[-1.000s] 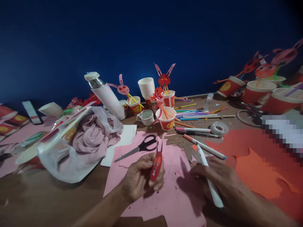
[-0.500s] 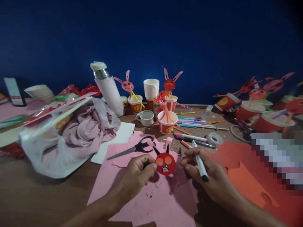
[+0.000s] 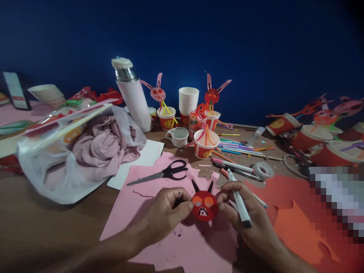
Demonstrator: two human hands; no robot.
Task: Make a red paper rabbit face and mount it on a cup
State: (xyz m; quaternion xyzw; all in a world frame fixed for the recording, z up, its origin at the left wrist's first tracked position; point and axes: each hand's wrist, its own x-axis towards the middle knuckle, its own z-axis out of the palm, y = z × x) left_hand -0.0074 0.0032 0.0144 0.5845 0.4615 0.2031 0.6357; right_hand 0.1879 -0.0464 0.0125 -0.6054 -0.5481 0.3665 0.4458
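Note:
Between my hands is a red paper rabbit face (image 3: 205, 215) with orange eyes, a black-and-white mouth and pink ears with black centres. My left hand (image 3: 167, 210) pinches its left edge between thumb and fingers. A white marker (image 3: 239, 201), black end downward, lies in the grip of my right hand (image 3: 248, 208), whose thumb and fingertips meet the face's right edge. Below is a cut pink paper sheet (image 3: 136, 235) with small dark scraps on it. Black-handled scissors (image 3: 162, 174) rest on this sheet, left of the face.
Behind stand a paper cup (image 3: 205, 146), a small mug (image 3: 179, 137), stacked cups (image 3: 189, 96) and a flask (image 3: 133, 100). A plastic bag with cloth (image 3: 98, 151) lies left. Pens (image 3: 234, 166), tape (image 3: 263, 170) and orange paper (image 3: 301, 231) lie right.
My right hand has come in to the right edge of the rabbit face, still with the marker. The face now sits slightly further right and lower in view.

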